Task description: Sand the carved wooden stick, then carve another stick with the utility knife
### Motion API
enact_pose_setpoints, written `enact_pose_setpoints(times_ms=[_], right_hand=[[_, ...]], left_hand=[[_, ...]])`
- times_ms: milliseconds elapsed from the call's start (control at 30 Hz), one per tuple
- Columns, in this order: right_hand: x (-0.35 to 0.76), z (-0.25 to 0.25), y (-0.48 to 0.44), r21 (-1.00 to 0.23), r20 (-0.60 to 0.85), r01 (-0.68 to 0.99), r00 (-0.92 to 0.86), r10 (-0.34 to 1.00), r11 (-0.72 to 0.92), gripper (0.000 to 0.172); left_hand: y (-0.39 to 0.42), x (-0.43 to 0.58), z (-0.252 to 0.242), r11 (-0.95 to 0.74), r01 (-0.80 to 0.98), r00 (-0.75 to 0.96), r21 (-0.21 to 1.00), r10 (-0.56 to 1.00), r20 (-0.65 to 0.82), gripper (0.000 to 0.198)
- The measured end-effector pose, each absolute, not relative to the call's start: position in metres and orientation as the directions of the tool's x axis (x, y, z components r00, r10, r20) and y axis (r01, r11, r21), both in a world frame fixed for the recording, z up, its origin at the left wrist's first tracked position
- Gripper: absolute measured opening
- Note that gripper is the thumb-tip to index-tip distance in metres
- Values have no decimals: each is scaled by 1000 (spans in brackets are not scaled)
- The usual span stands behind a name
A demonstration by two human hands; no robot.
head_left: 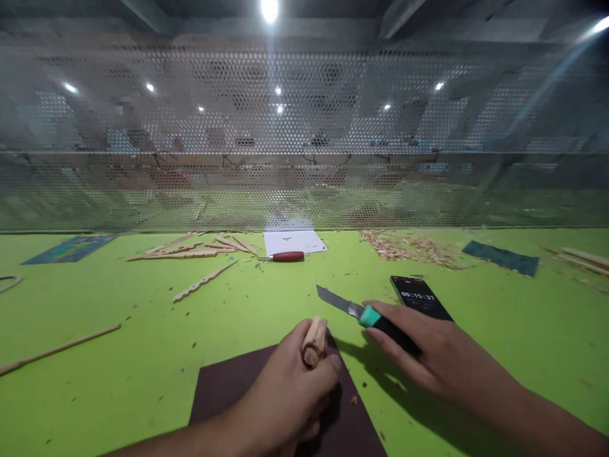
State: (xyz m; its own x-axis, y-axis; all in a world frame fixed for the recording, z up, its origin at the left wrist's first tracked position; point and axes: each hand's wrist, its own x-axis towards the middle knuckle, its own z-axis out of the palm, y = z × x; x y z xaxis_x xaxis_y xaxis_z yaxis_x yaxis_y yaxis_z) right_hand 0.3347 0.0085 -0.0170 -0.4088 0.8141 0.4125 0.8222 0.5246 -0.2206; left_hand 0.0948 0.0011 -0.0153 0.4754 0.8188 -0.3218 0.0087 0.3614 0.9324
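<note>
Low in the middle of the head view, my left hand (295,387) is wrapped around a short piece of wood (314,343), whose cut end shows above the fingers. The rest of the piece is hidden by the hand. To the right, my right hand (423,343) grips a utility knife (368,317) by its black and teal handle. Its blade points up and left, apart from the wood. Beneath my left hand lies a dark brown sheet (228,387) on the green table (128,400).
A phone (419,297) showing a timer lies behind my right hand. Farther back are a red-handled tool (288,256), white paper (295,241), carved sticks (204,282), wood shavings (409,249) and a dark green strip (502,257). A perforated metal screen (304,127) stands along the back edge.
</note>
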Motion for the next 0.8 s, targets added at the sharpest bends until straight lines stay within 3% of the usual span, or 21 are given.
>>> enact_pose_setpoints(times_ms=[200, 300, 400, 467, 500, 567, 633, 800], right_hand=[[334, -14, 12, -240, 416, 781, -454, 788, 576, 36], [331, -9, 12, -412, 403, 743, -371, 836, 528, 40], [325, -3, 7, -799, 40, 573, -254, 966, 184, 55], [322, 0, 4, -916, -197, 394, -290, 937, -71, 63], [321, 0, 2, -935, -236, 330, -316, 919, -126, 65], [320, 1, 1, -950, -196, 294, -310, 930, -102, 65], [321, 1, 1, -931, -114, 365, -254, 960, -14, 64], [321, 5, 2, -720, 144, 624, -295, 945, 305, 52]], left_hand=[[2, 90, -23, 463, -106, 538, 880, 771, -340, 27], [3, 89, -29, 464, -120, 551, 877, 766, -330, 34], [2, 90, -31, 428, -120, 573, 896, 767, -290, 35], [3, 90, -33, 403, -115, 575, 908, 773, -270, 39], [3, 90, -35, 399, -109, 576, 910, 771, -270, 43], [5, 89, -39, 412, -109, 577, 905, 767, -280, 54], [6, 87, -43, 427, -117, 587, 896, 758, -284, 61], [6, 86, -47, 458, -164, 615, 873, 740, -273, 63]])
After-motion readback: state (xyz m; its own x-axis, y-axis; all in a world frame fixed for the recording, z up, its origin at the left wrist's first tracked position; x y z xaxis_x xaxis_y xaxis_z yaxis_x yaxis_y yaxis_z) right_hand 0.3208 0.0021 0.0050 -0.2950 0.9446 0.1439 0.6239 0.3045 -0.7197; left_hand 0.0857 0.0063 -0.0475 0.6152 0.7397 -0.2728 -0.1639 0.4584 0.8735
